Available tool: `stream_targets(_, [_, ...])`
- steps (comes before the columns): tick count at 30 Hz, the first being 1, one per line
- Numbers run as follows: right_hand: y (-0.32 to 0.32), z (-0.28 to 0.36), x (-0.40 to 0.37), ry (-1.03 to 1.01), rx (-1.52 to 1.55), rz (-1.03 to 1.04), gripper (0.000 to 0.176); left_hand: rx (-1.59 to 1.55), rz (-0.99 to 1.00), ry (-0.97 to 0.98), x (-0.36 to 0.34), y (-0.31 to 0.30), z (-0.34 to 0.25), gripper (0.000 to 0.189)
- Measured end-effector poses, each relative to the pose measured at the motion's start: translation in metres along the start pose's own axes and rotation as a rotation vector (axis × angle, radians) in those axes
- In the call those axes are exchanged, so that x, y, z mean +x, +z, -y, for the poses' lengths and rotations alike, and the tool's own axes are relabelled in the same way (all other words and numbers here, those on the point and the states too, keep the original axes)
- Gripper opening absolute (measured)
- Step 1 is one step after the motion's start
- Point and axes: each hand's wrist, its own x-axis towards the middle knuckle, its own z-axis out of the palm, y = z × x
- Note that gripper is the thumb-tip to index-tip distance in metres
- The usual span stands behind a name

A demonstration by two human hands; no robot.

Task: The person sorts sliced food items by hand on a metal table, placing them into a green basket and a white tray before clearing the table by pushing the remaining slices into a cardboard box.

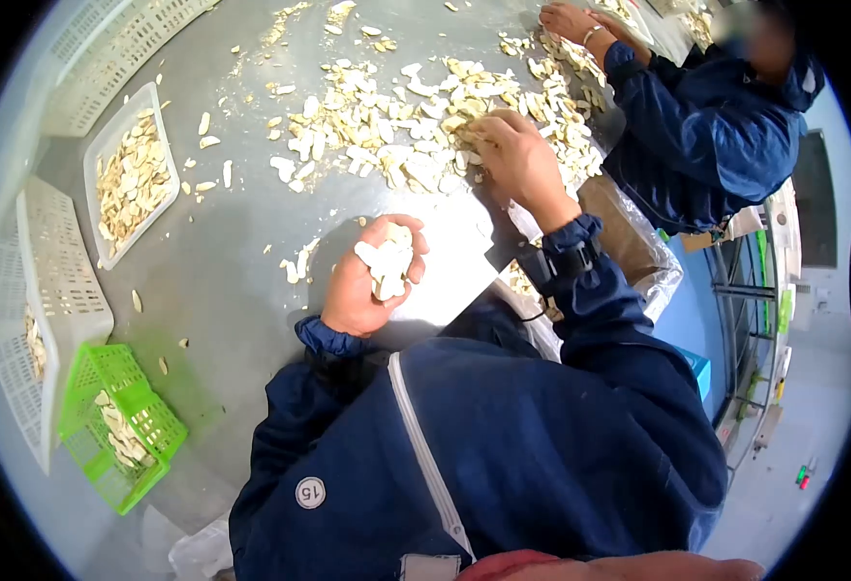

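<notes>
Pale dried slices [391, 259] lie heaped in my left hand [357, 290], palm up, with the fingers curled round them. My right hand [522, 165] reaches down onto the near right side of a wide pile of similar slices [377, 126] spread over the metal table [241, 232]. Its fingers are bent and drawn together at the pile; what lies between the fingertips is mostly hidden. Below both hands, a bright white flat patch [454, 257] shows at the table's near edge.
On the left are a white tray of slices [162, 198], white perforated baskets [72, 257] and a green basket [159, 416] with slices. A co-worker's hand [571, 21] is at the far right of the pile. A plastic-lined box [638, 242] stands beside my right arm.
</notes>
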Motion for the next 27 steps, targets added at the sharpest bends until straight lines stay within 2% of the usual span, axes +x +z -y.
stream_targets(3, [-0.018,-0.008,-0.020,0.070,0.050,-0.016,0.014,-0.015,0.023,-0.010,0.001,-0.001,0.000,0.038])
stream_targets(6, [-0.033,-0.028,-0.032,0.105,-0.056,0.067,0.016,-0.001,-0.003,-0.011,0.001,0.001,0.000,0.039])
stream_targets(9, [-0.033,-0.029,-0.024,0.042,-0.122,-0.053,0.019,-0.018,0.017,-0.020,0.002,0.000,-0.001,0.039])
stream_targets(13, [-0.015,-0.005,-0.001,-0.026,-0.083,-0.076,0.021,0.001,-0.002,-0.002,0.001,0.002,0.000,0.039])
stream_targets(16, [-0.003,-0.009,0.002,0.045,-0.132,0.025,0.026,-0.008,0.006,-0.001,0.000,0.001,0.000,0.040])
stream_targets(17, [-0.005,-0.009,-0.001,0.136,-0.144,0.085,0.028,-0.009,-0.002,-0.001,0.000,0.001,0.000,0.040])
stream_targets(20, [-0.024,-0.002,-0.007,0.412,0.113,0.142,0.029,-0.003,-0.004,0.005,0.000,0.001,0.000,0.040])
stream_targets(21, [-0.030,-0.004,-0.011,0.425,0.156,0.186,0.034,0.003,0.001,0.006,0.001,0.001,0.000,0.040])
stream_targets(24, [-0.026,-0.014,-0.023,0.476,0.669,0.153,0.038,0.046,0.021,-0.029,0.001,-0.002,-0.001,0.041])
stream_targets(27, [-0.025,-0.002,-0.024,0.529,0.824,0.136,0.042,0.041,0.031,-0.025,0.001,-0.003,-0.001,0.041])
